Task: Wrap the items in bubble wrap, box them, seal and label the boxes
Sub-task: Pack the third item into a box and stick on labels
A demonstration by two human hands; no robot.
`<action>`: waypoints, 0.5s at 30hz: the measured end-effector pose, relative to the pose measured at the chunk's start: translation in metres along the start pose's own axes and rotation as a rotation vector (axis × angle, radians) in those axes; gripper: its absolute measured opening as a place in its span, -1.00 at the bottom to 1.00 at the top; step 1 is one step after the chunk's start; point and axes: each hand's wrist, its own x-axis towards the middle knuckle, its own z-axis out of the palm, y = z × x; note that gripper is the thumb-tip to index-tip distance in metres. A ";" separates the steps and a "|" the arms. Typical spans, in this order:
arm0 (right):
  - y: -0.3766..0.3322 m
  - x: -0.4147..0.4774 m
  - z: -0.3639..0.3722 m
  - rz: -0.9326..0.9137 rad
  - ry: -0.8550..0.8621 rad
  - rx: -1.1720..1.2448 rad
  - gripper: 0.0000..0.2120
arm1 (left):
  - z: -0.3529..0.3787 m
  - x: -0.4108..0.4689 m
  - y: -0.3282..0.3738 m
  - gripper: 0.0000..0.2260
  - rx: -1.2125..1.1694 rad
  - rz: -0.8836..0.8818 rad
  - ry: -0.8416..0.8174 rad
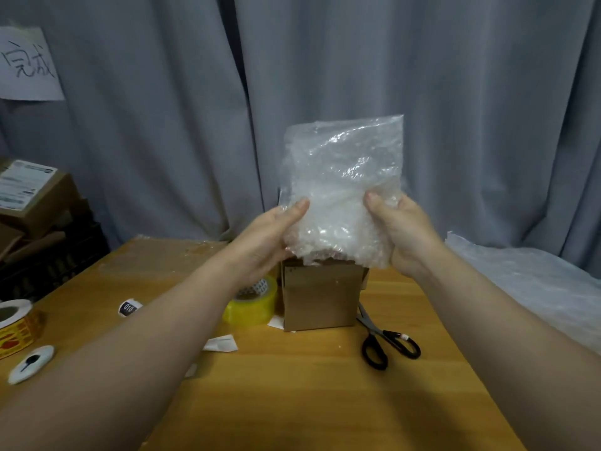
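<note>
Gripping the bubble-wrap bundle [341, 177] from both sides, the left hand [270, 232] and the right hand [403, 236] each place a thumb on the near face, with the fingers curled behind it. The bundle is held upright in the air, its lower edge directly above the open top of a small cardboard box [320, 297]. What is inside the wrap cannot be made out. The box stands on the wooden table [309, 402]. A roll of yellow packing tape [252, 302] lies just beside the box on its left; black-handled scissors [387, 343] lie near its right corner. A label roll [16, 323] sits at the table's left edge, and a loose sheet of bubble wrap [536, 288] lies to the far right
</note>
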 end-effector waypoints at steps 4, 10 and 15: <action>0.007 -0.006 -0.007 0.098 -0.135 0.099 -0.80 | -0.010 0.004 0.003 -0.78 -0.147 0.054 0.053; 0.019 -0.006 -0.022 0.094 -0.145 0.488 -0.65 | -0.017 0.000 -0.027 -0.69 0.379 0.056 0.131; 0.007 0.002 -0.019 0.109 -0.087 0.243 -0.61 | -0.020 0.007 -0.047 -0.55 1.152 0.057 0.155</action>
